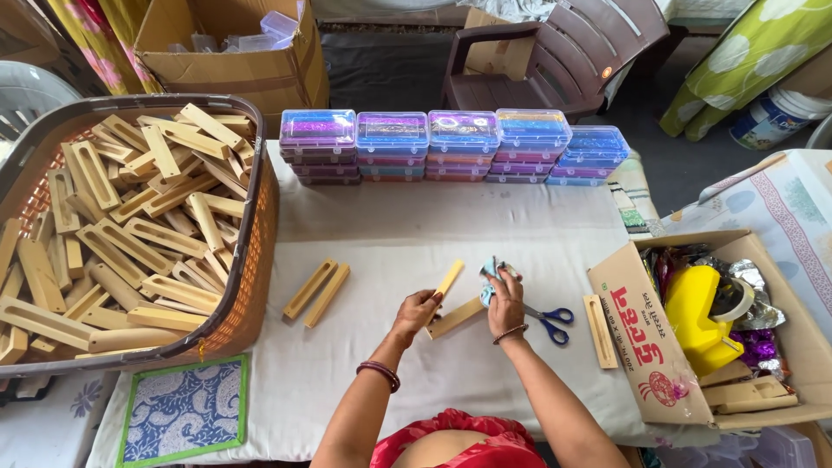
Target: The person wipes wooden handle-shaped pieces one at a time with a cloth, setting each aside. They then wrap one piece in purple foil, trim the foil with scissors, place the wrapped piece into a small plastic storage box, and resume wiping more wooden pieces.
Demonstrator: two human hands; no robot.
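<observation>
Left hand clamped around a slim wooden strip, tilted up and away from the scissors. Right hand just left of those blue-handled scissors, fingers closed on a small light-blue wad and pressing down on a second wooden piece lying flat on the white cloth. Further left of the scissors, a pair of slotted wooden holders side by side. Just right of the scissors, another wooden holder against an open cardboard box. Beyond the scissors, a row of stacked glittery plastic cases. Far left, a brown basket heaped with wooden pieces.
</observation>
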